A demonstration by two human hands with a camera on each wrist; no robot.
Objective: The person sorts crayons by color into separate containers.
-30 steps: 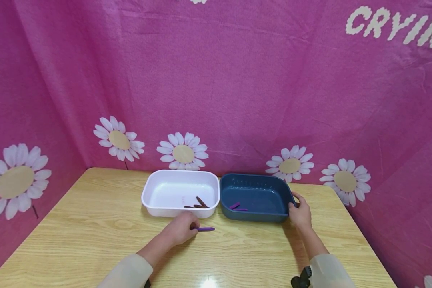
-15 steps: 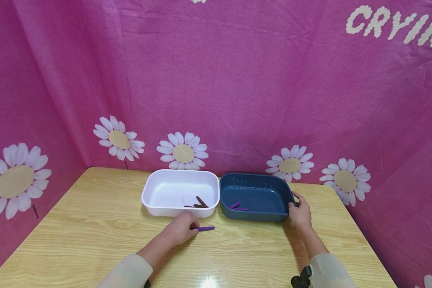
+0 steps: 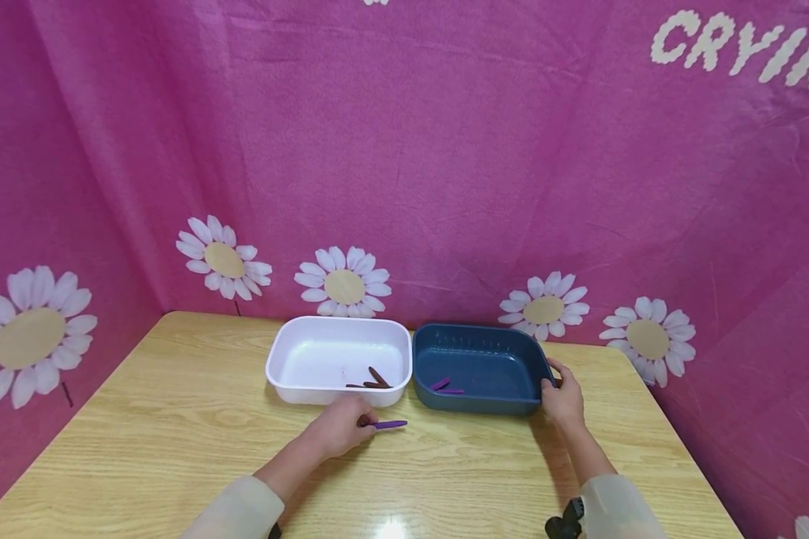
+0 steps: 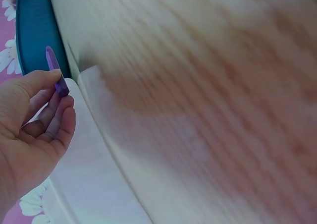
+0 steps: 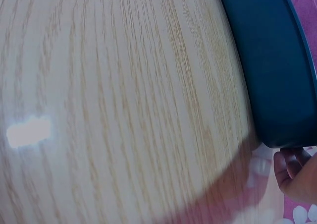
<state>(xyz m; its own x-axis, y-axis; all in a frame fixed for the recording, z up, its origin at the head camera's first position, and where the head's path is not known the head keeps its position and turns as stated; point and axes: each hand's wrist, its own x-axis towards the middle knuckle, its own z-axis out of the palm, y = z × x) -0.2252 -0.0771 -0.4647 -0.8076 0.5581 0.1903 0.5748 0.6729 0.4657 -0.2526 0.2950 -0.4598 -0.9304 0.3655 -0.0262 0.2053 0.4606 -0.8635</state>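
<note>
With the left hand [image 3: 337,430] pinching the purple stick [image 3: 387,424] just above the counter [image 3: 141,419], carry it rightward from the fingers into the blue tub [image 3: 479,408], which the right hand [image 3: 562,400] grips steady by its end

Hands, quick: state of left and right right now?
Left hand: pinching a purple stick just above the wooden table.
Right hand: gripping the right end of the dark blue tub.
</note>
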